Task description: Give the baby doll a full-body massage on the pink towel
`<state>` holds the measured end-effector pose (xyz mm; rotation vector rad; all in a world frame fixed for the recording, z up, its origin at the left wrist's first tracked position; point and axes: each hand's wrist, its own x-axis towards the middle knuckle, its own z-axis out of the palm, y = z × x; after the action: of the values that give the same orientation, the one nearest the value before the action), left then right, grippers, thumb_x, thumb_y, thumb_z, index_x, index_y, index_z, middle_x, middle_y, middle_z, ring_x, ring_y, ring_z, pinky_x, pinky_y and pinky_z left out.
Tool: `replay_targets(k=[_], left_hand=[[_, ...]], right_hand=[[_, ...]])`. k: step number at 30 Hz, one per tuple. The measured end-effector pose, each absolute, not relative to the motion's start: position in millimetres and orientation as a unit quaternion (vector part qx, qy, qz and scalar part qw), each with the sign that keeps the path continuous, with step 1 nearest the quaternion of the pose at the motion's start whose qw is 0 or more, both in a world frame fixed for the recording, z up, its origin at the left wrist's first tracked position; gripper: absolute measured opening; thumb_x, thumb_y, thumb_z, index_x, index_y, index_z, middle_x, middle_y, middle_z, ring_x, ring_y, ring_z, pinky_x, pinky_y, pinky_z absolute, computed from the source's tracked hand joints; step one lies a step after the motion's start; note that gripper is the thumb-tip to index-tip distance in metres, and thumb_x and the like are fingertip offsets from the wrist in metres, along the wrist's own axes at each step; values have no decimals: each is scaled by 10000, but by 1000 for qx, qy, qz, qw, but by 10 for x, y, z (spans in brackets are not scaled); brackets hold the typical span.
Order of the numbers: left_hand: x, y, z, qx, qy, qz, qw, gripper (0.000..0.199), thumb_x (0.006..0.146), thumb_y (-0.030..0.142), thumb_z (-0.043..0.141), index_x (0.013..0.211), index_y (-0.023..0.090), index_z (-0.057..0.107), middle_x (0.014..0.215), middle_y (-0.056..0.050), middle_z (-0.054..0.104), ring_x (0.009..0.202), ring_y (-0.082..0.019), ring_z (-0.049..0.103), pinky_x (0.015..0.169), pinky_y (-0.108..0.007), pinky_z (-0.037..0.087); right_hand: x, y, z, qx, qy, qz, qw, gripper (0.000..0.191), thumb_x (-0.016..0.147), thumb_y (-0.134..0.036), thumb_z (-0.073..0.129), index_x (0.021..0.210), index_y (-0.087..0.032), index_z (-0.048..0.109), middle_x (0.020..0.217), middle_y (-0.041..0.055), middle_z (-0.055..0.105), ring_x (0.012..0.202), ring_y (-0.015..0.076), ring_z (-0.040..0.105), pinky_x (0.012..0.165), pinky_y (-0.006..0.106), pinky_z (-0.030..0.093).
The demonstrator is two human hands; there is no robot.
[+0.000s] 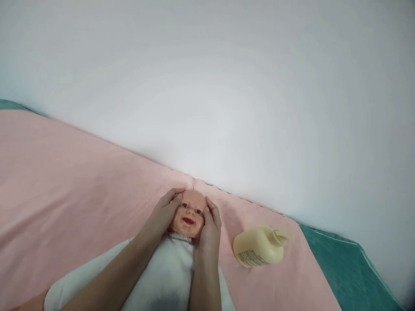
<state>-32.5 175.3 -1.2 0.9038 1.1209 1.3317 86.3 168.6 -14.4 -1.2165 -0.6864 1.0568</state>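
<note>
A baby doll (187, 219) in a white long-sleeved garment (162, 276) lies on its back, its head toward the wall. My left hand (166, 212) cups one side of the doll's head, fingers bent round the temple and thumb close to the eye. On the opposite side my right hand (211, 221) curves against the cheek and temple in the same way. The back of the doll's head is hidden. To the right of my right hand, apart from it, is a pale yellow pump bottle (257, 246) with dark print low on its side.
Pink cloth (81, 172) spreads under the doll and bottle. Green material (346, 259) shows beyond it at the right, with a small strip at the far left. A plain white wall (207, 86) rises directly behind the surface's far edge.
</note>
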Motion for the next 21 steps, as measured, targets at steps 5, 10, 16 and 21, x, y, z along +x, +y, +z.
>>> replay_targets(k=[5,10,16,21], left_hand=[[-334,1749,8,369,478,575,552,380,792,405,551,1089,185,642,1176,-83,650,1123,-275,578,942,-382,455],[-333,1750,-2,375,489,566,547,440,814,458,552,1145,180,637,1252,-93,621,1182,-275,550,989,-377,434],[-494,1672,30,491,524,488,496,578,816,551,575,1304,243,559,1364,-74,542,1269,-313,474,1039,-392,393],[-708,1528,266,623,522,379,443,702,738,524,667,1352,224,505,1389,-89,515,1262,-336,479,1004,-412,435]], right_hand=[[860,1689,-144,-512,-275,482,656,446,668,-341,603,1088,-205,665,1211,64,623,1120,256,570,904,373,488],[901,1685,-143,-487,-276,516,648,445,708,-355,625,1127,-208,661,1254,70,607,1142,261,570,913,378,499],[1050,1443,212,-545,-413,527,505,586,818,-561,603,1345,-326,503,1453,-8,423,1336,237,391,1063,379,386],[1165,1299,437,-578,-501,540,352,991,734,-507,742,1505,-330,143,1493,34,357,1351,251,372,1104,419,325]])
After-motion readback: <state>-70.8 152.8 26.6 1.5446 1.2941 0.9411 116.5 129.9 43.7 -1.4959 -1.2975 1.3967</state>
